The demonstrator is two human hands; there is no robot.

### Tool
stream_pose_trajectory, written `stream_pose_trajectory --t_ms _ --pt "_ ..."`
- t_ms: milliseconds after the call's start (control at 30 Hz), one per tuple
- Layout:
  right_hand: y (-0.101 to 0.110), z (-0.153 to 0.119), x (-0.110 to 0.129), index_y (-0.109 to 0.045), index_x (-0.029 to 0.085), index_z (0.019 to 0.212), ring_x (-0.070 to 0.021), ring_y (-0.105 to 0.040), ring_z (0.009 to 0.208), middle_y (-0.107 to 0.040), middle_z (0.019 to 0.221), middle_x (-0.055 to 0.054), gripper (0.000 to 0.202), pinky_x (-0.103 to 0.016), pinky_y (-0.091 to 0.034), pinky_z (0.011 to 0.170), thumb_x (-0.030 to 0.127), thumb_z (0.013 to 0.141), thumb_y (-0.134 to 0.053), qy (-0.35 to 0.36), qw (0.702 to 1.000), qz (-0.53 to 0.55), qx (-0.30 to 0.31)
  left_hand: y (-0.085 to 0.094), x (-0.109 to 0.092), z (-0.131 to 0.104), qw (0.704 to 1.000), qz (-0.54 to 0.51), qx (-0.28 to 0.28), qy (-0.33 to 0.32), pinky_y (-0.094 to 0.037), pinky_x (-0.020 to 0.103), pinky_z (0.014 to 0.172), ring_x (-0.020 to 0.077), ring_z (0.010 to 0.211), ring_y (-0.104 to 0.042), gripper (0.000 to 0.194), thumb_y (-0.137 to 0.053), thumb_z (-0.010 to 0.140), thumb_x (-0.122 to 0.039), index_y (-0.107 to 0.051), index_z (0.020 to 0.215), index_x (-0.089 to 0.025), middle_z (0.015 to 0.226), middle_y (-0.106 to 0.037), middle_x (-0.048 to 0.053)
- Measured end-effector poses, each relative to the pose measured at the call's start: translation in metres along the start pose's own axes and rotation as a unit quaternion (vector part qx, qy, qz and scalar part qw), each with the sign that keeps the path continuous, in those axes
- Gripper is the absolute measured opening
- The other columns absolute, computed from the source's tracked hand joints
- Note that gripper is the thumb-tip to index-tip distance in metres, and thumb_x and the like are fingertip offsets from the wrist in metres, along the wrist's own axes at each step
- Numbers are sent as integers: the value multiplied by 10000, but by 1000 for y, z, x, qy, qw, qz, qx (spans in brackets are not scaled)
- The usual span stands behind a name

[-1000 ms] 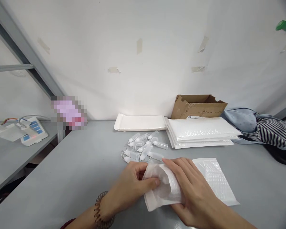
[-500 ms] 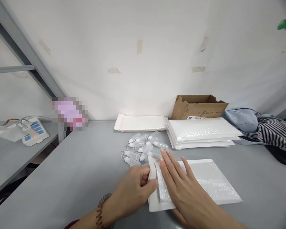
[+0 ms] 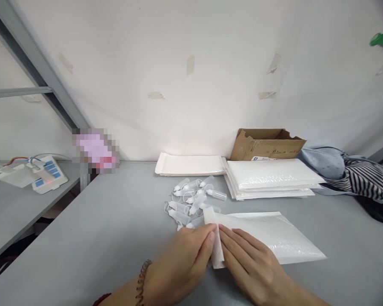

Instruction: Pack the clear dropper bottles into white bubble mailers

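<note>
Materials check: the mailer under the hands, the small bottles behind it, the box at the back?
Mailer: looks like a white plastic-film bubble mailer; slight gloss, faint bubble texture showing through. Both the left hand and right hand press its flap end.
Small bottles: translucent, milky plastic, probably soft; capped tips.
Box: brown corrugated cardboard, matte, torn flap edges.
</note>
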State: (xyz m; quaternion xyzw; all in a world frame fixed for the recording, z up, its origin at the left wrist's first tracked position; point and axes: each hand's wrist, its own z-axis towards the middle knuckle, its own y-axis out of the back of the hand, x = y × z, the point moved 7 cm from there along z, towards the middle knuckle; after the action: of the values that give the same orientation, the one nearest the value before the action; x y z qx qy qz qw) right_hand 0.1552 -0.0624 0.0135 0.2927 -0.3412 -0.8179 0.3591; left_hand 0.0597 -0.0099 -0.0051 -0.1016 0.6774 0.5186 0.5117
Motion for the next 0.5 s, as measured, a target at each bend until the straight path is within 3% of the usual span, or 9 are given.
stream_pose_trajectory --t_ms 133,267,400,500 --pt "11 4 -9 -577 52 1035 -263 -647 984 -690 947 -195 299 -350 -560 762 25 840 -352 -43 997 47 -39 -1 -6 -2 996 56 -12 -73 -465 244 702 146 751 -569 200 -379 895 -121 -542 993 -183 853 -622 31" --pt "19 3 -15 -564 120 1052 -205 -649 902 -669 928 -151 280 -314 -555 731 38 870 -366 -87 993 24 -81 -4 -11 -6 978 128 -52 -155 -499 258 648 160 723 -579 296 -411 881 -95 -517 1157 -114 865 -620 77" --pt "18 -6 -9 -618 114 1039 -218 -649 908 -683 904 -134 315 -328 -554 750 138 945 -319 -74 993 13 -90 -1 -26 -14 920 249 -160 -257 -472 220 525 131 604 -539 233 -396 921 -67 -559 1087 -73 721 -591 50" --pt "17 -15 -3 -624 128 1109 -227 -654 938 -702 902 -114 349 -334 -549 814 217 971 -315 -65 990 1 -128 4 -35 -16 878 311 -214 -293 -489 242 530 151 653 -546 153 -463 893 -51 -599 960 -73 723 -585 55"
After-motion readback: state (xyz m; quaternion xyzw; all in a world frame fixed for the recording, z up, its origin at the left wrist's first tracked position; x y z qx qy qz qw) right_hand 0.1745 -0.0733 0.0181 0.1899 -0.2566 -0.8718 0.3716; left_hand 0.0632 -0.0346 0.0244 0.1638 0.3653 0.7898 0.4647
